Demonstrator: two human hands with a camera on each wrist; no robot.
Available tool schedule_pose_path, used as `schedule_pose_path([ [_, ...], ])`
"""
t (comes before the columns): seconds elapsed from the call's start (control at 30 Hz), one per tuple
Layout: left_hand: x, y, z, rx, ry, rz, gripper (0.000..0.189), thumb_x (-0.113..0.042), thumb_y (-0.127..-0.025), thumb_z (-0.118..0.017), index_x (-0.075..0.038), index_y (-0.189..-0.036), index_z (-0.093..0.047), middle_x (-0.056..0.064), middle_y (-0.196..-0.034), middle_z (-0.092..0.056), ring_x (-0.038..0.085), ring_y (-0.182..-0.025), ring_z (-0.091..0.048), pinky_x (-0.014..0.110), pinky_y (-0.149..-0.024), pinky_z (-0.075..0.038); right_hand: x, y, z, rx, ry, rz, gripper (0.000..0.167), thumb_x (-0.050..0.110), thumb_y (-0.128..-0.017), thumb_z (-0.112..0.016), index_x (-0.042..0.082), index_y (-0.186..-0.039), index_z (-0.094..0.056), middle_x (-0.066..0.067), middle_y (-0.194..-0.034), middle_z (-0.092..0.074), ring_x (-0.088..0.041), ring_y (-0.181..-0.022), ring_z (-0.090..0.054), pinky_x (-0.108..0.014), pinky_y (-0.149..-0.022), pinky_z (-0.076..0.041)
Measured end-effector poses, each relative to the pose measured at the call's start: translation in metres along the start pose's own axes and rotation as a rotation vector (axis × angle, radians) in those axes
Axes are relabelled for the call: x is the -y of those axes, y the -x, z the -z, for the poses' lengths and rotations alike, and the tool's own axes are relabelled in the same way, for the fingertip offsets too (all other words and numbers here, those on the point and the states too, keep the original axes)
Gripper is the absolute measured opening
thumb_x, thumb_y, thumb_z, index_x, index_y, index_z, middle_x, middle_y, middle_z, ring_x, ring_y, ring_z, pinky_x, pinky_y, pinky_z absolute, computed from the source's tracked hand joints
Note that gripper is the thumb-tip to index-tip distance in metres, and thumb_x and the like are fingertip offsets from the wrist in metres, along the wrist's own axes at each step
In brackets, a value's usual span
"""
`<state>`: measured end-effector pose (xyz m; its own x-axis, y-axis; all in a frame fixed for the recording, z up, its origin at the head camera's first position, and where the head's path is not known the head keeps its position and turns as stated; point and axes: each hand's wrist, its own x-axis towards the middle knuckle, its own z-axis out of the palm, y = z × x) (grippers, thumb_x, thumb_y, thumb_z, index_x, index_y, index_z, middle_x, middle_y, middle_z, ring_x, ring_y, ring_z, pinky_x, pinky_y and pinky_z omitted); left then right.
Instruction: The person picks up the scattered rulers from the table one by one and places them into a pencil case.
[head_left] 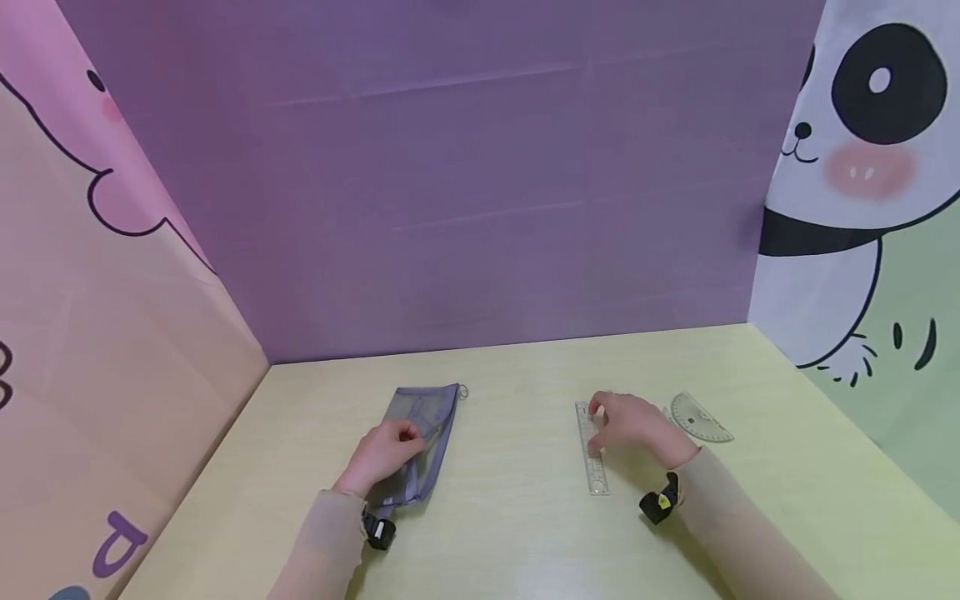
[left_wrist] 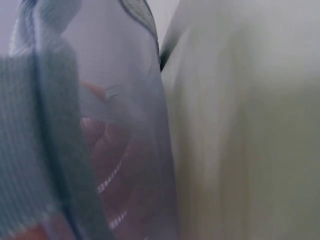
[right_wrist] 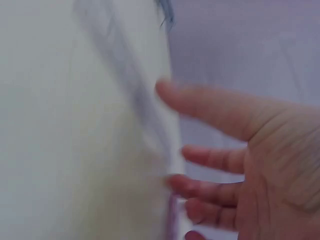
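Note:
A purple-grey mesh zip pouch (head_left: 422,406) with a small ring at its far corner lies on the left part of the table. My left hand (head_left: 382,454) holds its left side with bent fingers. In the left wrist view, fingers show through the mesh of the pouch (left_wrist: 135,95). To the right, a clear ruler (head_left: 596,482) lies nearly upright in the head view. My right hand (head_left: 633,423) hovers over it, thumb and fingers apart. The ruler (right_wrist: 117,55) looks blurred in the right wrist view, outside the hand's grasp.
A clear protractor (head_left: 699,418) lies right of my right hand, with a bit of another clear piece beside it, mostly hidden by the hand. The pale table (head_left: 510,500) meets a purple back wall (head_left: 480,208). Printed panels stand at both sides.

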<state>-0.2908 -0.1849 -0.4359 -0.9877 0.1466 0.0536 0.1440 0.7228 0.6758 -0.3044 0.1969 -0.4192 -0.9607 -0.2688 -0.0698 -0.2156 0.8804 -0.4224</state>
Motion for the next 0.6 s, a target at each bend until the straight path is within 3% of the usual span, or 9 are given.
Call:
schedule_pose_path([
  [0.1, -0.001, 0.001, 0.001, -0.003, 0.001, 0.002, 0.006, -0.015, -0.085, -0.066, -0.011, -0.081, -0.064, -0.002, -0.073, -0.057, 0.016, -0.065, -0.048, 0.032, -0.059, -0.039, -0.013, -0.011, -0.004, -0.004, -0.055, 0.053, 0.075, 0.031, -0.063, -0.089, 0.005, -0.124, -0.055, -0.011, -0.1, -0.056, -0.023, -0.086, -0.053, -0.044, -0.08, -0.045],
  [0.2, -0.001, 0.002, 0.0, 0.003, 0.006, 0.007, 0.007, -0.015, -0.086, -0.066, -0.011, -0.081, -0.063, -0.002, -0.073, -0.057, 0.016, -0.066, -0.048, 0.032, -0.06, -0.039, -0.019, -0.016, -0.007, -0.012, -0.033, 0.071, 0.089, 0.037, -0.059, -0.09, 0.005, -0.132, -0.051, -0.016, -0.112, -0.053, -0.028, -0.096, -0.054, -0.053, -0.086, -0.043],
  [0.37, -0.001, 0.001, 0.0, -0.001, 0.01, 0.007, 0.006, -0.015, -0.086, -0.066, -0.011, -0.082, -0.064, -0.001, -0.075, -0.058, 0.017, -0.067, -0.049, 0.032, -0.06, -0.039, -0.018, -0.022, -0.006, -0.004, 0.028, 0.066, 0.086, 0.045, -0.057, -0.089, 0.004, -0.124, -0.054, -0.013, -0.109, -0.053, -0.029, -0.098, -0.055, -0.062, -0.086, -0.04],
  [0.6, 0.001, 0.0, 0.0, 0.008, 0.011, 0.009, 0.007, -0.015, -0.086, -0.066, -0.011, -0.081, -0.063, -0.001, -0.074, -0.057, 0.016, -0.066, -0.049, 0.032, -0.06, -0.039, -0.015, -0.031, -0.008, 0.04, 0.018, 0.036, 0.078, 0.04, -0.056, -0.091, 0.002, -0.114, -0.055, -0.007, -0.103, -0.053, -0.025, -0.093, -0.052, -0.057, -0.088, -0.039],
])
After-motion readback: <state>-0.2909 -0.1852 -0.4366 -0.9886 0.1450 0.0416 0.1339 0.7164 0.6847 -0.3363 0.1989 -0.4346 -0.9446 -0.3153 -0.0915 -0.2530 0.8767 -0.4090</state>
